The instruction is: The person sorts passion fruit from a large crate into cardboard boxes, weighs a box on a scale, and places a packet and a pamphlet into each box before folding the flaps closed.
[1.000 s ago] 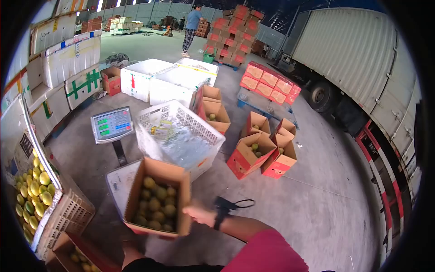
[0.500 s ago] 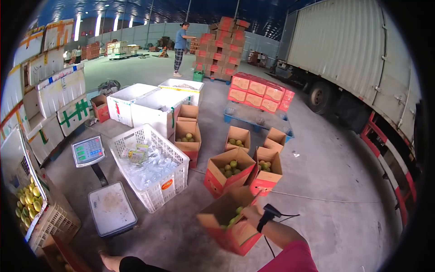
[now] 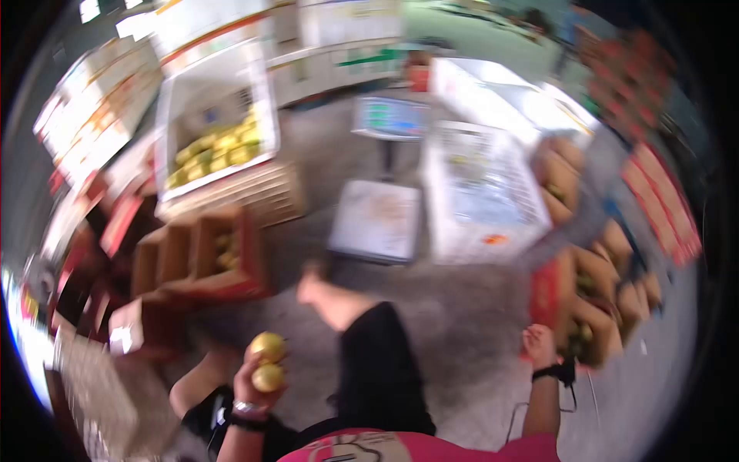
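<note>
My left hand [image 3: 254, 389] is closed on two round yellow fruits [image 3: 268, 363], low on the left and close to my knee. My right hand [image 3: 541, 345] is beside the near red-and-brown cardboard box [image 3: 596, 335], its fingers smeared by motion; I cannot tell whether they grip the box edge. Similar fruit shows inside that box. Farther left, a white foam box [image 3: 269, 135] holds many of these yellow fruits. Below it, open cardboard boxes [image 3: 178, 254] stand in a row, with fruit in the right-hand one.
A floor scale [image 3: 377, 221] with a display [image 3: 391, 118] stands ahead. To its right is a white plastic crate [image 3: 450, 246] containing clear plastic packaging. Foam boxes [image 3: 350, 27] are stacked behind. A red carton stack [image 3: 662, 196] is at right. A person stands farther back.
The view has swung left and down. My left hand has come into sight with two fruits. The box that my right hand held now appears at the right, beside that hand.
</note>
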{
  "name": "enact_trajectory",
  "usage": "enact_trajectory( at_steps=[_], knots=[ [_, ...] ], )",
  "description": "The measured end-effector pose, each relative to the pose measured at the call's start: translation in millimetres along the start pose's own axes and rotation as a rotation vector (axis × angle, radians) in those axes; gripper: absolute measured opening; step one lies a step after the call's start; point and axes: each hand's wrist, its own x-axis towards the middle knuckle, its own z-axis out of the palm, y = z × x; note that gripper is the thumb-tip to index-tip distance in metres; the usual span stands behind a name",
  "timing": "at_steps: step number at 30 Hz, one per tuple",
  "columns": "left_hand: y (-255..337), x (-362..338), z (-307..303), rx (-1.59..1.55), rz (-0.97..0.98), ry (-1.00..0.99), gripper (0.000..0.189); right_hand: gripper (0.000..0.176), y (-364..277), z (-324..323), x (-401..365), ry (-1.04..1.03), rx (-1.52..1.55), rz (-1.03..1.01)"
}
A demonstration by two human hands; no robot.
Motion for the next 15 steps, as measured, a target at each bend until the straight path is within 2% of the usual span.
enact_trajectory(
  at_steps=[1,2,5,8,11,13,15],
  knots=[
    [3,7,-20,-0.071,-0.001,-0.038,0.048,0.01,-21,86,-38,0.05,-0.14,-0.063],
    [7,10,-30,-0.11,-0.005,-0.037,0.047,0.01,-29,159,-58,-0.007,-0.173,-0.042],
    [32,32,-63,-0.23,0.015,-0.051,0.047,0.013,-17,366,-109,-0.459,-0.582,-0.228],
    [66,59,-97,-0.316,0.051,0.012,0.046,0.016,45,536,-118,-0.866,-0.867,-0.147],
    [101,78,-117,-0.374,0.107,0.071,0.044,0.024,137,665,-128,-1.027,-1.052,0.09],
    [122,84,-126,-0.398,0.124,0.106,0.044,0.043,198,723,-132,-1.056,-1.093,0.262],
    [149,91,-132,-0.395,0.171,0.103,0.043,0.061,256,765,-135,-1.006,-1.15,0.342]
  ],
)
